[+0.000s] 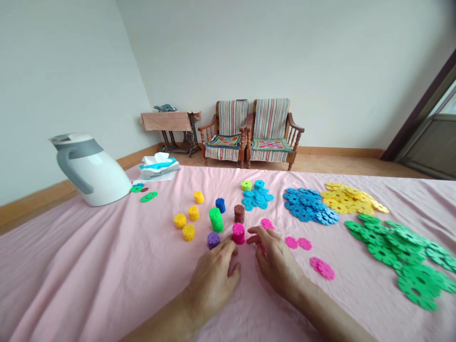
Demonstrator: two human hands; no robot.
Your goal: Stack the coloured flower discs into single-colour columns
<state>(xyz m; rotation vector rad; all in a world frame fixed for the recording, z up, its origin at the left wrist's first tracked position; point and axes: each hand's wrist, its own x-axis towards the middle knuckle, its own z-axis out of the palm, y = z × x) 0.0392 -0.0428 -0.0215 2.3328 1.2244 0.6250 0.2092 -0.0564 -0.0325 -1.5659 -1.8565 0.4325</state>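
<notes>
"Wrinkled pink cloth forms the base. Where stands the upright magenta stack of notched plastic discs?"

"Between left hand and right hand, thumbs parted from fingers; contact cannot be told. Just beyond: brown cylindrical disc stack."

Pretty sure I'm dialed into somebody's home here, most likely a living room. Two wooden armchairs sit against a plain pale wall, with striped throws and crochet-looking seat mats, so very homey lol. There's also a little side table under a draped cloth, plus wood-tone baseboards. Closer to me I've got a rumpled pink cloth, a household jug, tissues and toy-like plastic discs.
</notes>
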